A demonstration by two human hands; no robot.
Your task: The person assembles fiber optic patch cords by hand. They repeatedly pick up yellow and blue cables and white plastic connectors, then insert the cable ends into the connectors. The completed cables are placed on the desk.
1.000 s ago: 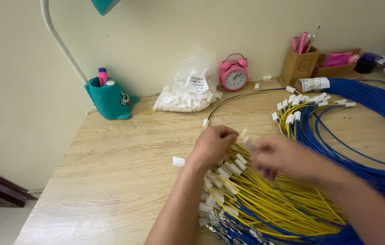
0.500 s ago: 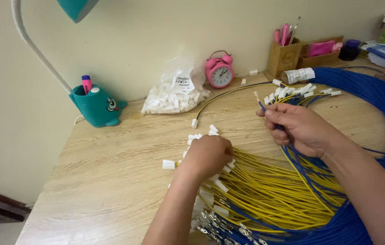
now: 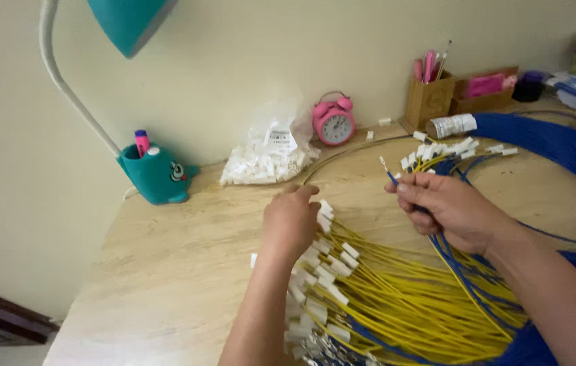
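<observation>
Pinching a thin blue wire with a small metal tip (image 3: 389,173) between thumb and fingers, the right hand (image 3: 447,210) now sits raised just above the fan of yellow wires ending in white plastic connectors (image 3: 369,291), higher and closer to the wall than a second ago, when it lay low among the bundle; that suggests one wire has been singled out from the rest. The left hand (image 3: 291,220) has slid forward too, palm down with fingers loosely curled on the connector ends; whether it grips anything I cannot tell. A thick coil of blue cable (image 3: 572,163) curves round the right side. Everything rests on a pale wood-grain desk (image 3: 166,271) against a cream wall, with a clear bag of white connectors (image 3: 267,159), a pink twin-bell alarm clock (image 3: 334,122), a teal whale-shaped pen holder (image 3: 155,176), a teal desk lamp (image 3: 128,24) and a wooden pencil box (image 3: 430,98) along the back.
</observation>
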